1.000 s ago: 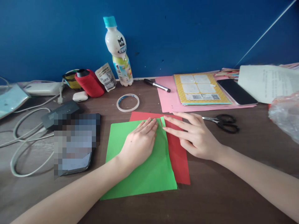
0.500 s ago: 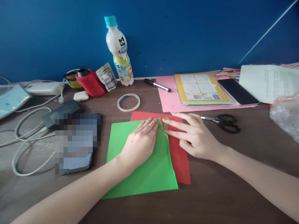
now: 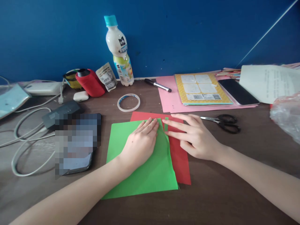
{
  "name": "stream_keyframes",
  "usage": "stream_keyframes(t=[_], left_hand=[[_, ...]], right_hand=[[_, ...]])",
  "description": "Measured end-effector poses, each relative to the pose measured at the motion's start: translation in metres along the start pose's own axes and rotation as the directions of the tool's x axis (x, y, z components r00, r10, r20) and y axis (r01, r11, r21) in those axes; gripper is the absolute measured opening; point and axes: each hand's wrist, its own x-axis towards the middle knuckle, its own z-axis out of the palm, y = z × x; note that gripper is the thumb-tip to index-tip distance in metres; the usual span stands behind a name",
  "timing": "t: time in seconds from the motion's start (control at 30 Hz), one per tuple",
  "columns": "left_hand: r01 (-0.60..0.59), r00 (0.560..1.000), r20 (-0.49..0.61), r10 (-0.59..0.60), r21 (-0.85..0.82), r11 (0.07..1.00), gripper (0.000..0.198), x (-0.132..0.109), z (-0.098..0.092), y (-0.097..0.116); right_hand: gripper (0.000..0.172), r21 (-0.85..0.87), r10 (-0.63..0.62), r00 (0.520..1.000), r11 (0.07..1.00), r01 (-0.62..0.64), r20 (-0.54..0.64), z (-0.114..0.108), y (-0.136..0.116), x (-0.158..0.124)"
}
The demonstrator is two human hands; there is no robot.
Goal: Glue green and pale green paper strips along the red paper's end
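A green paper sheet (image 3: 145,175) lies on a red paper sheet (image 3: 180,162) on the brown desk (image 3: 211,200). My left hand (image 3: 139,145) rests flat on the green sheet, fingers stretched out together, pressing near its upper right corner. My right hand (image 3: 194,137) lies flat too, fingers extended leftward onto the red sheet, their tips touching the green sheet's right edge. That edge is slightly lifted and bowed between the two hands. Neither hand grips anything.
Scissors (image 3: 222,122) lie right of my right hand. A tape ring (image 3: 128,102), black marker (image 3: 157,85), bottle (image 3: 119,51), red sleeve (image 3: 90,82), pink paper (image 3: 173,101) and yellow pad (image 3: 201,89) sit behind. A phone (image 3: 77,143) and cables (image 3: 25,137) lie left, a plastic bag (image 3: 287,115) far right.
My right fingertips have slid slightly left against the green sheet's edge, and its upper right corner has bowed a little more. My left hand has stayed in place.
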Motion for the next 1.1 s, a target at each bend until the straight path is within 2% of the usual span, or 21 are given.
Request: stream_keyframes(t=[0.17, 0.73, 1.1], left_hand=[[-0.003, 1.0, 0.0, 0.003, -0.006, 1.0, 0.037, 0.0, -0.0003, 0.0001], [0.007, 1.0, -0.022, -0.007, -0.013, 1.0, 0.036, 0.0001, 0.0001, 0.0003], [0.007, 1.0, -0.007, -0.007, -0.002, 1.0, 0.038, -0.0005, -0.0003, 0.0002]], right_hand=[[0.04, 0.001, 0.003, 1.0, 1.0, -0.003, -0.011, -0.0015, -0.0006, -0.0002], [0.036, 0.048, -0.036, 0.999, 0.998, 0.035, 0.014, 0.0002, -0.001, 0.003], [0.039, 0.0, -0.034, 0.999, 0.999, 0.034, 0.016, -0.0002, -0.0016, 0.0]])
